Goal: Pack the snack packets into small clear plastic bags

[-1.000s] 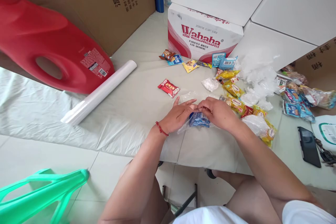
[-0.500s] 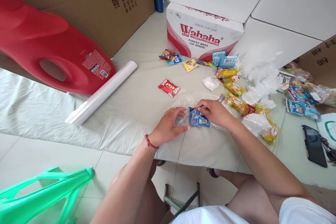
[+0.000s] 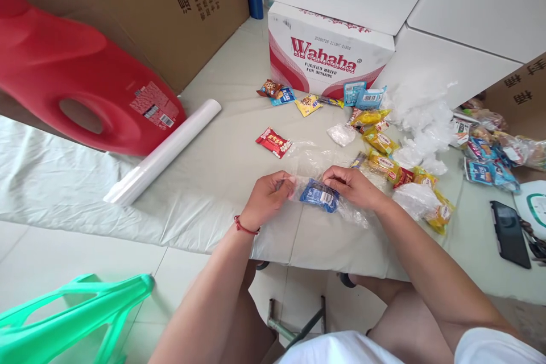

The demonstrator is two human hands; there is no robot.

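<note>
blue packet (image 3: pixel 319 195): inside a clear plastic bag (image 3: pixel 324 182), just above the near edge of the table (image 3: pixel 213 170), between the two hands; barcode side turned up.
clear plastic bag: thin, crinkled, pinched at both ends; loose film trailing toward the right forearm and spreading back over the table.
left hand (image 3: pixel 267 199): clenched on the bag's left edge, fingertips pinching the film; red cord at the wrist.
right hand (image 3: pixel 354 186): gripping the bag's right edge, thumb and fingers closed on the film just beside the packet.
step in hand: by the look of it, bagging a single snack, the packet already in and the mouth of the bag held stretched between both hands.
next move, as a judgement: likely calls for gathering or folding the loose film shut without letting the packet slide out; light, slippery film, so an even pull from both sides.
other containers: Wahaha carton (image 3: pixel 330 62) closed at the far side of the table, contents hidden; large brown carton (image 3: pixel 179 5) behind the red jug (image 3: pixel 81 91), contents not visible.
loose snacks: red packet (image 3: pixel 273 142) just beyond the bag; yellow packets (image 3: pixel 379 142) and more clear bags (image 3: pixel 420 125) to the right.
elsewhere: white roll (image 3: pixel 164 151) beside the jug; black phone (image 3: pixel 508 233) far right; green stool (image 3: pixel 72 313) near left.
</note>
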